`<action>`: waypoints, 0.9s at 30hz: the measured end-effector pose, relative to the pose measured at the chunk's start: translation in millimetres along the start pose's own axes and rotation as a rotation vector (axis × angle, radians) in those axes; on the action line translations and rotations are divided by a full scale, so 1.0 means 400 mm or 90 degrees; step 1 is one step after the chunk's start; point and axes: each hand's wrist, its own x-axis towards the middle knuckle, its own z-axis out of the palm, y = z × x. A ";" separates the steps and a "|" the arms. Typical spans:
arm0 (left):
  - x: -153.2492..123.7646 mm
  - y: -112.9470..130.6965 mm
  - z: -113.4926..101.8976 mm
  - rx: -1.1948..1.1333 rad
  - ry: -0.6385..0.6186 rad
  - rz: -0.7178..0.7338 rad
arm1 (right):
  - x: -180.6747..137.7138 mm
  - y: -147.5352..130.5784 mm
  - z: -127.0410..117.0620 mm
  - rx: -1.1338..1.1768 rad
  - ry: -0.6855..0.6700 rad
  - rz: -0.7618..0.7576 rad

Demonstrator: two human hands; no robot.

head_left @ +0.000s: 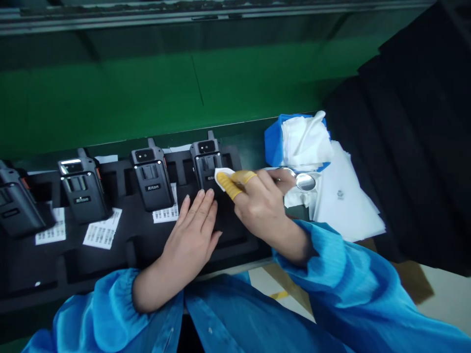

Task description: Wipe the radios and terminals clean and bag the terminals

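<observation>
Perhaps risks smudging the radio (pixel 206 160) with left fingers (pixel 196 208) spread empty at its lower end, pinching cloth (pixel 225 171) in right fingers (pixel 230 186).

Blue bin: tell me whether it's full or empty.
Looks full: white cloths heap above the rim of the blue bin; its bottom is hidden.

Pretty dim overall, nearly black on the dark pile (pixel 415 122) at far right. Hard glare on the second radio (pixel 83 189) from left, sheen on the blue sleeves (pixel 331 260) down low. Shadowy along the top of the green panel (pixel 147 88). Kinda soft everywhere, smeary toward the left edge.
</observation>
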 end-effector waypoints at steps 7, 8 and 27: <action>0.002 -0.002 0.002 -0.009 -0.013 -0.012 | 0.011 -0.030 0.036 -0.032 0.014 -0.067; 0.002 -0.003 0.001 -0.004 -0.013 -0.011 | 0.009 -0.025 0.036 -0.037 0.006 -0.053; -0.001 -0.004 0.001 0.004 -0.005 -0.008 | 0.005 -0.005 0.022 -0.083 0.046 0.003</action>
